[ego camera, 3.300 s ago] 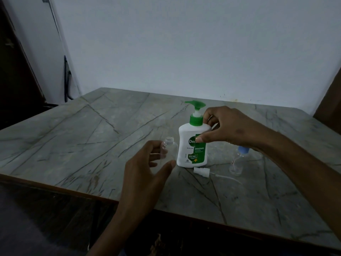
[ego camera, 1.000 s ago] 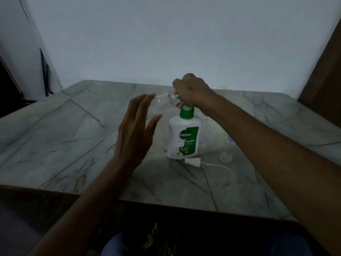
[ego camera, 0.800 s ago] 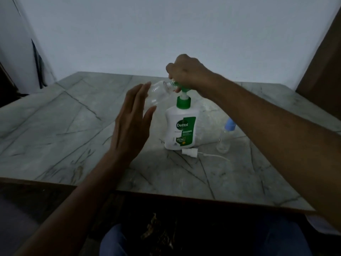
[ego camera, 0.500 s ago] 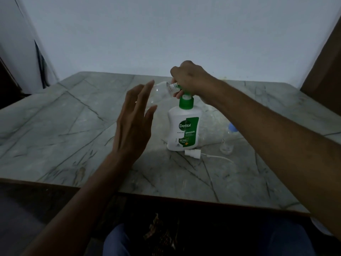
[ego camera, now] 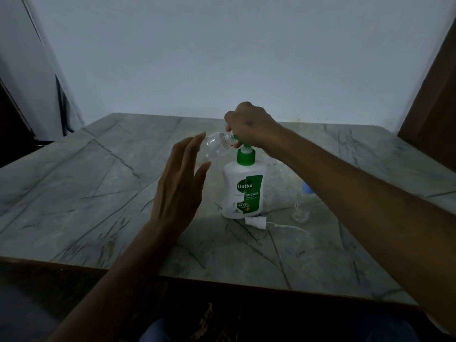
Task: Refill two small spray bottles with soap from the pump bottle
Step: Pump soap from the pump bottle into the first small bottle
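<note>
Since the earliest frame the clear spray bottle (ego camera: 214,147) has left the tabletop and now lies tilted on its side in the air, its open neck brought right up to the green nozzle of the Dettol pump bottle (ego camera: 244,191), and the right hand (ego camera: 249,124) has gone from the pump bottle's shoulder to the top of the pump. That hand is curled over the pump head, pressing down; the head itself is mostly hidden beneath it. The left hand (ego camera: 181,186) has its fingers nearly straight alongside the clear bottle, the fingertips at its base; whether the thumb actually grips it I cannot tell.

To do this step well, I judge the neck should stay just under the spout and tipped mouth-up enough that soap runs in rather than back out, with slow, full presses.

Lying in front of the pump bottle on the marble table (ego camera: 98,193) is the removed white spray head (ego camera: 256,222) with its dip tube. To its right the second spray bottle (ego camera: 302,206), blue-capped, stands partly behind the right forearm.
</note>
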